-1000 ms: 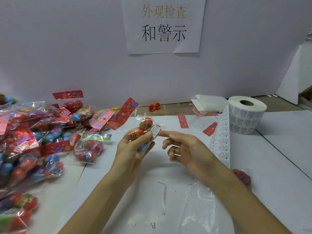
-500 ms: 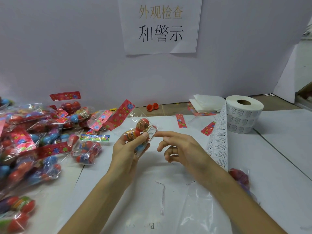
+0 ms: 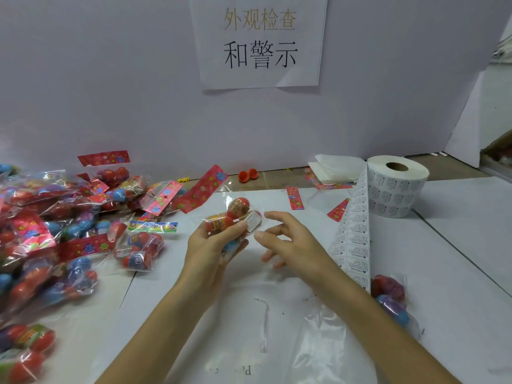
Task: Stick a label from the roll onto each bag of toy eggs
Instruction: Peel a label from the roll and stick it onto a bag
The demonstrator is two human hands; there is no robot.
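My left hand (image 3: pixel 213 250) grips a clear bag of toy eggs (image 3: pixel 235 217) above the middle of the table, thumb across its front. A white label (image 3: pixel 253 220) is stuck on the bag's right side. Just to the right of the bag, my right hand (image 3: pixel 291 239) hovers with fingers loosely spread and holds nothing; its index fingertip is close to the label. The label roll (image 3: pixel 396 187) stands at the back right, and its strip of labels (image 3: pixel 354 239) trails down toward my right forearm.
A big pile of bagged eggs (image 3: pixel 55 217) covers the left side. One more bag (image 3: pixel 390 297) lies by my right forearm under the strip. Red header cards (image 3: pixel 293 198) lie loose behind, near folded white paper (image 3: pixel 338 167). Empty clear film (image 3: pixel 318 342) lies at the front.
My right index finger has come off the label on the bag and the hand has pulled back slightly to the right, fingers spreading. The left hand still holds the bag.
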